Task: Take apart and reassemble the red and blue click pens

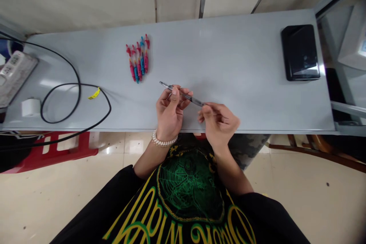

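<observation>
A slim pen [196, 101], grey and dark with a clear end, is held slantwise between both hands above the table's front edge. My left hand [170, 112] pinches its barrel with thumb and fingers, and the clear end sticks out to the upper left. At the lower right end, my right hand [219, 122] has its thumb and fingertips closed on the tip, which they partly hide. Farther back and to the left lie several pink and blue pens [139, 61] side by side, with red or blue ends.
The pale grey table [243, 68] stands against a wall. At its right end lies a black box-shaped device [300, 53]. On the left are a looped black cable [77, 84] with a yellow tag, a white adapter [31, 107] and a power strip [17, 72]. A red stool [65, 152] stands below.
</observation>
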The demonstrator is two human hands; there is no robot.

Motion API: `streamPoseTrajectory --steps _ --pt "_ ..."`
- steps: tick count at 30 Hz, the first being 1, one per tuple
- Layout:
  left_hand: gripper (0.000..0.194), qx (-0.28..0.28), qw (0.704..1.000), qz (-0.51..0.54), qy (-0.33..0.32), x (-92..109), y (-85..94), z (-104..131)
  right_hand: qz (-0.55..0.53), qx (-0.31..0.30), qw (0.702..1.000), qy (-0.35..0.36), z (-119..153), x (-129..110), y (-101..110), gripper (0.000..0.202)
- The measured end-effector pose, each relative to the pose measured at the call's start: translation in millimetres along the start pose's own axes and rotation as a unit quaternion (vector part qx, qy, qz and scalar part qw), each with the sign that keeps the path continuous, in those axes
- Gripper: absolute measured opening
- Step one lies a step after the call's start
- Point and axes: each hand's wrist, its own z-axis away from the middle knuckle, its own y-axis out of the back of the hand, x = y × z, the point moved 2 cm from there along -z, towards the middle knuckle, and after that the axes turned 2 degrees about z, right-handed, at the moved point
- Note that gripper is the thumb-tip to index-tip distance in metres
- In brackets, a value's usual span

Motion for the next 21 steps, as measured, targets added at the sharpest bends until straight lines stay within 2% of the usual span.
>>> streamPoseTrajectory --steps 2,6,7,10,14,16,19,21 --pt "0.027 -0.003 1.0 0.011 -0.003 -0.3 -0.2 -0.1 -0.028 -0.022 0.999 -0.018 0.7 0.1 -0.2 0.033" --pt "0.023 0.009 1.0 0.008 -0.003 -0.6 1.0 -0.1 -0.029 0.0 1.0 0.0 1.5 -1.8 2.0 0.024" --pt "0.021 0.01 1.0 0.003 -0.002 -0.7 1.3 -0.1 -0.035 -0.011 0.999 -0.004 1.6 -1.7 2.1 0.017" --pt "0.018 0.01 1.0 -0.005 -0.001 -0.6 1.6 -0.1 -0.072 -0.06 0.996 -0.015 1.8 -0.5 2.0 0.024" --pt "0.022 0.001 1.0 0.001 0.0 -0.5 0.9 0.8 -0.019 -0.064 0.998 -0.021 1.8 1.0 3.1 0.024" --pt "0.026 -0.011 1.0 0.014 0.001 -0.5 0.4 1.2 0.003 -0.064 0.997 -0.031 2.1 1.7 3.1 0.034" --pt "0.028 -0.018 0.999 0.033 -0.002 -0.7 0.6 1.1 0.011 -0.043 0.999 -0.021 2.7 0.5 3.2 0.028" --pt "0.028 -0.021 0.999 0.037 -0.006 -1.0 1.0 0.8 0.022 -0.054 0.998 -0.021 2.9 -1.1 2.1 0.025"
